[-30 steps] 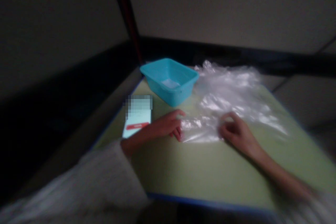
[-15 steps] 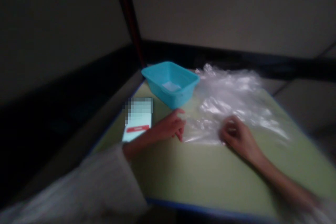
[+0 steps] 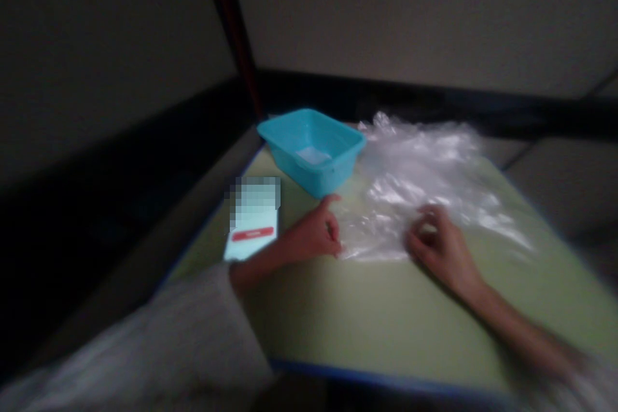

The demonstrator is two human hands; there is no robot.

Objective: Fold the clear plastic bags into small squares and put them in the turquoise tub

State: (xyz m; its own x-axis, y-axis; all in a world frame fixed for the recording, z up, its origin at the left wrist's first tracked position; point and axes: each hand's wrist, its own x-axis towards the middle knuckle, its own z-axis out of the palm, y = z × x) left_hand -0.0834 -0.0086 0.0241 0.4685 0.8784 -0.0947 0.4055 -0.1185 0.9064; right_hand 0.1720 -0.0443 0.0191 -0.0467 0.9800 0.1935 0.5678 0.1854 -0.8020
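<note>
Crumpled clear plastic (image 3: 429, 174), a bag or a sheet, spreads over the table from the back towards me. Its near edge runs between my two hands. At the left end of that edge is my left hand (image 3: 316, 232), its thumb and fingers curved but apart, with nothing visible in them. My right hand (image 3: 447, 251) rests at the other end, fingers curled in towards the thumb and closed on the plastic's edge; the exact contact is blurred.
A turquoise plastic basin (image 3: 313, 170) with a white paper (image 3: 313, 155) inside stands at the back left. A lit phone (image 3: 253, 215) lies left of my left hand. The green table (image 3: 367, 315) has a blue edge. Walls stand behind and left.
My left hand's fingers have spread apart from a more closed curl. My right hand has stayed nearly in place, its fingers shifting slightly. The view has tilted a little.
</note>
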